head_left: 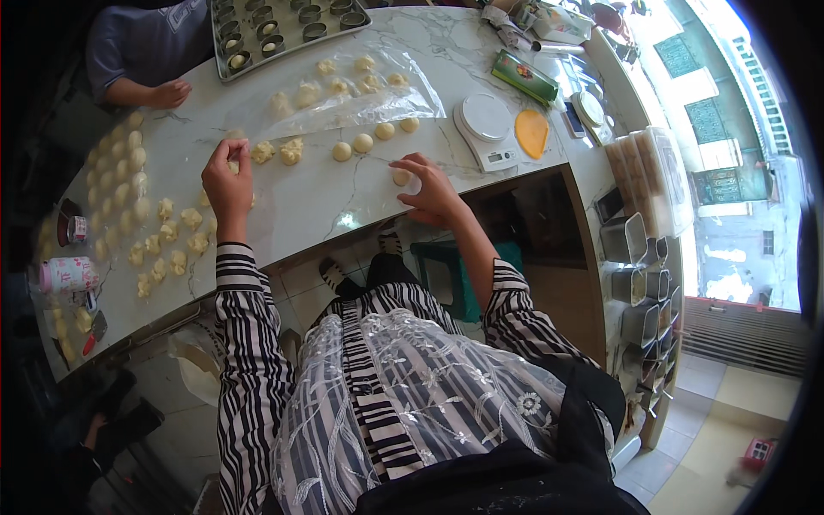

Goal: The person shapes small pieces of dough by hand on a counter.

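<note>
My right hand [429,190] is curved round a smooth pale dough ball [401,177] near the table's front edge, thumb and fingers on either side of it. The fingers of my left hand [227,178] are bent in a pinch, with a bit of pale dough [233,166] showing between them. Two rough dough lumps [291,151] lie just right of that hand. Between my hands and slightly farther back runs a row of smooth round dough balls [363,142]. More rough dough pieces [169,230] sit left of my left hand.
A plastic sheet [412,99] partly covers lumps behind the row. Rows of dough balls [120,172] stand at left. A baking tray [296,43] with ring molds is at the back, near a co-worker's hand [170,93]. A kitchen scale [485,129] and orange scraper [532,133] lie right.
</note>
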The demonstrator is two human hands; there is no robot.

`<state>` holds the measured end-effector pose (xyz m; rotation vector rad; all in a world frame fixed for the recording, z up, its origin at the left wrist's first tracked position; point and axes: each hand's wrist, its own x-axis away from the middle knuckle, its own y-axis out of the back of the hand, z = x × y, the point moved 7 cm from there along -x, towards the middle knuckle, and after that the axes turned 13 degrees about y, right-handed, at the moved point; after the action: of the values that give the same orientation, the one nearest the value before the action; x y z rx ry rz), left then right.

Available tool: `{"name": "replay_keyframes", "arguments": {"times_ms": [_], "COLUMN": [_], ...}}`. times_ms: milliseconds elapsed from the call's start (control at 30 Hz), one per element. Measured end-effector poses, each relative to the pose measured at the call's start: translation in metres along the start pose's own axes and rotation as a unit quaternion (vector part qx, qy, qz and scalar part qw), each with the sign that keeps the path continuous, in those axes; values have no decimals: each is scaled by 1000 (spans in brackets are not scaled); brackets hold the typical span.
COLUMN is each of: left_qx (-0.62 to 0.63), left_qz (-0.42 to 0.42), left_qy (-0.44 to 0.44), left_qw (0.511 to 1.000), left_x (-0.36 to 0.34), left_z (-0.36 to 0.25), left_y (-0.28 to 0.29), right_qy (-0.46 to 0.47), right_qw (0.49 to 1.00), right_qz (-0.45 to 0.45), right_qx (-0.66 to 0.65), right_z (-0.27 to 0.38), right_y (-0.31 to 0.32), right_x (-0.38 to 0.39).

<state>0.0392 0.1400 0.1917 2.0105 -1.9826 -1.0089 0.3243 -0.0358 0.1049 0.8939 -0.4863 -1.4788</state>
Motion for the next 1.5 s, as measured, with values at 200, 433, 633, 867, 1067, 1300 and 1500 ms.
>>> {"name": "replay_keyframes", "arguments": {"times_ms": [200,433,633,867,1067,1300,1500], "left_qx": [-1,-3,-10,-6,-10,-9,-5], "left_qz": [-4,-7,-11,-11,-11,-6,5], "left_qy": [-7,-23,-27,-36,-31,-48,-56], "left_qw": [1000,1000,1000,999,999,999,998], "left_x": [-1,-8,-12,-16,-15,-13,-11], "left_z": [-1,-10,-13,-23,-21,-22,-21], "left_y": [-1,6,13,15,19,18,8], "right_qy": [-3,-20,1,136,77,0,-48], "right_qw": [990,992,998,969,975,984,980], "right_qz": [77,67,-5,47,100,-98,-17], "right_qx": [118,103,-64,199,182,149,194], "right_z": [6,-5,24,85,67,-2,-64], "right_y": [-11,-11,-3,-78,-87,13,40], "right_x": [-12,-18,-50,-126,-125,-80,-69]}}
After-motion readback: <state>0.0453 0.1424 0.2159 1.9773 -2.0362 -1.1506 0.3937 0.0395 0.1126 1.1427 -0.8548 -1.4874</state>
